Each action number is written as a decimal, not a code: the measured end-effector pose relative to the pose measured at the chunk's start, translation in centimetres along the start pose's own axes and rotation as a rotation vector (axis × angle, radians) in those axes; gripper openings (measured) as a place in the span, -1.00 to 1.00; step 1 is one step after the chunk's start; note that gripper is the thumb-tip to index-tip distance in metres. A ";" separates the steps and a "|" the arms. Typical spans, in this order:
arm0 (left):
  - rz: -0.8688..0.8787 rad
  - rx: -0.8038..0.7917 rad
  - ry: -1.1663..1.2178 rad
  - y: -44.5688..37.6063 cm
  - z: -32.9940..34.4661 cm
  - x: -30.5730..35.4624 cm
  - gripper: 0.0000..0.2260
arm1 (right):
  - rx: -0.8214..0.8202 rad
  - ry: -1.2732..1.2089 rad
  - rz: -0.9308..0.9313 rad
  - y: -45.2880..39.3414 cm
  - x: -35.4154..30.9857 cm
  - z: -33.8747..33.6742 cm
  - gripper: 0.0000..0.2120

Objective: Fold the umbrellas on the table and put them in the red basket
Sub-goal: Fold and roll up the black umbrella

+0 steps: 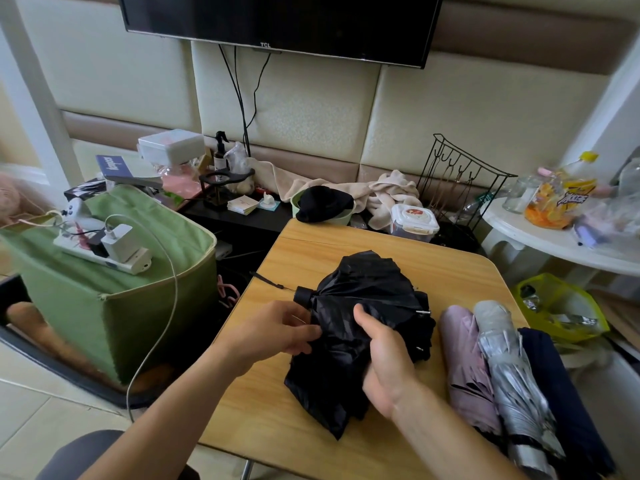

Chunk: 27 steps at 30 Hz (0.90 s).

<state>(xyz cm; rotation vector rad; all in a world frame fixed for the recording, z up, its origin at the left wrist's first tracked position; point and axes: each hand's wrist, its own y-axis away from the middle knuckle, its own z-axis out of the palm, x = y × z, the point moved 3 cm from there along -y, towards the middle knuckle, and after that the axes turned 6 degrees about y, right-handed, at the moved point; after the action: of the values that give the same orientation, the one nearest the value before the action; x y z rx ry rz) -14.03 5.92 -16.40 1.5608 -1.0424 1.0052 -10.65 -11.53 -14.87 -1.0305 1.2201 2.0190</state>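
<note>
A collapsed black umbrella (367, 296) lies in the middle of the wooden table (450, 268), its canopy loose and crumpled, its handle end and wrist strap pointing left. My left hand (280, 329) pinches a fold of the black fabric near the handle. My right hand (384, 355) grips the bunched canopy from the right, thumb up on top. Three more umbrellas lie side by side at the table's right: a pale purple one (464, 362), a silver one (509, 372) and a dark navy one (561, 382). No red basket is in view.
A green fabric box (114, 306) with a power strip (104, 258) and chargers on top stands left of the table. Behind the table lie a cluttered black shelf, a black wire rack (460, 174) and towels. A white side table (554, 237) and a yellow bag (561, 306) are at the right.
</note>
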 end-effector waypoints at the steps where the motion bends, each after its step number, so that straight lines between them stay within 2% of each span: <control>1: -0.004 -0.018 0.017 0.0 0.2 0.0 -0.75 | -0.038 -0.036 0.007 0.1 -0.1 0.1 -0.58; 5: -0.012 -0.026 0.076 0.1 0.4 0.1 -0.67 | -0.107 -0.112 0.039 0.3 -0.7 0.4 -0.51; 10: 0.012 0.070 0.060 0.0 -0.2 0.2 -0.85 | -0.081 -0.071 0.047 0.3 -0.5 0.3 -0.48; 13: 0.062 0.140 0.106 -0.2 -0.6 0.4 -0.89 | -0.090 -0.074 0.053 0.2 -0.6 0.1 -0.44; 18: 0.111 0.093 0.198 0.0 -0.3 0.6 -0.89 | -0.140 -0.101 0.043 -0.1 -1.0 -0.5 -0.43; 21: 0.143 0.062 0.159 0.1 0.2 0.9 -0.88 | -0.140 0.035 -0.043 0.3 -1.4 -0.4 -0.56; 24: 0.159 0.044 0.117 0.3 0.7 1.0 -0.89 | -0.047 0.220 -0.153 0.4 -1.4 -0.2 -0.69; 27: 0.145 0.079 0.138 0.4 1.2 1.2 -0.88 | 0.026 0.323 -0.166 0.2 -1.1 -0.3 -0.79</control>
<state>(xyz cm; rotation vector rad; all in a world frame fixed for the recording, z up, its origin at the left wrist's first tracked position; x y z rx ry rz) -13.91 4.53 -15.41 1.4723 -1.0411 1.2492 -10.08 -11.93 -13.93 -1.4369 1.2683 1.7511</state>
